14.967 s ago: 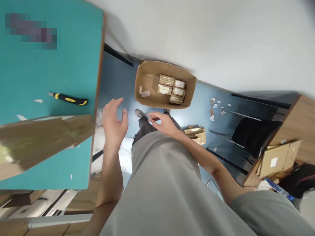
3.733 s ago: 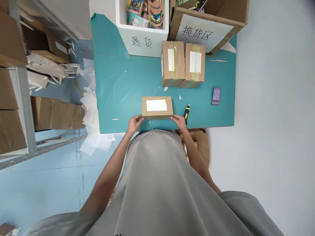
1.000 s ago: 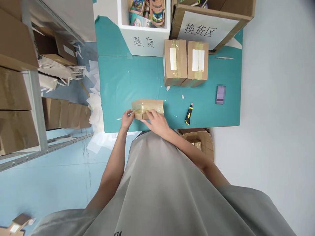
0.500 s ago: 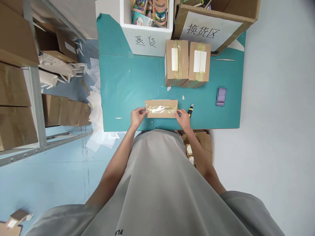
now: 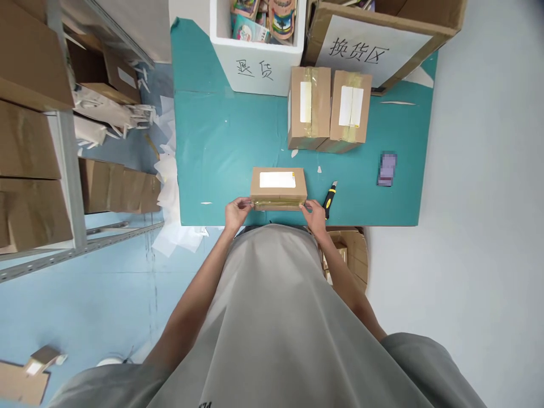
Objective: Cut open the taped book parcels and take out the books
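Note:
A small cardboard box lies at the table's front edge, a white label on its upper face and shiny tape along the side toward me. My left hand pinches the box's left end at the tape. At the opposite end, my right hand is closed the same way, thumb and fingers at the tape's end. Just right of that hand lies a black and yellow utility knife, its blade tip showing.
Two taped, labelled boxes stand side by side on the green table. Behind them are a white foam bin holding books and a big open carton. A blurred purple item lies at right. Shelving with cartons stands left.
The small box has been turned: its taped face was upward and now faces me, with the labelled face on top. Both hands remain at its ends.

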The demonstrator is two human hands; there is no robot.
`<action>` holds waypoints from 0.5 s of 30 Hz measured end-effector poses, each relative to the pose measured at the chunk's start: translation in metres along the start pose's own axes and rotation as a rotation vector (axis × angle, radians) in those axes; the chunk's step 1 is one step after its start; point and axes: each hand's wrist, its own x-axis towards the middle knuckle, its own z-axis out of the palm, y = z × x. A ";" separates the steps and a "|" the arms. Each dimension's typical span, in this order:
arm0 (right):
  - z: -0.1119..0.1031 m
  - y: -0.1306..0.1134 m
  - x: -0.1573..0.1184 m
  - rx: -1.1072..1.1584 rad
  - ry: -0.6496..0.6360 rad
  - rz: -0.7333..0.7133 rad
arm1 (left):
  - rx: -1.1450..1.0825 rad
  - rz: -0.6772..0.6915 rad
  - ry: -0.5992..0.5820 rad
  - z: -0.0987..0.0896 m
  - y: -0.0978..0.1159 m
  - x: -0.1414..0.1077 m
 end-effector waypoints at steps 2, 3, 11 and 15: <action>-0.006 -0.010 0.008 0.023 -0.003 0.001 | -0.016 0.050 0.011 -0.005 0.008 0.001; -0.008 -0.015 0.012 0.028 -0.008 0.004 | -0.012 0.067 0.017 -0.007 0.012 0.003; -0.008 -0.029 0.032 0.071 -0.045 0.035 | 0.129 0.050 0.028 -0.015 0.027 0.022; -0.015 -0.020 0.042 0.163 -0.059 0.047 | 0.283 0.059 0.082 -0.012 0.039 0.024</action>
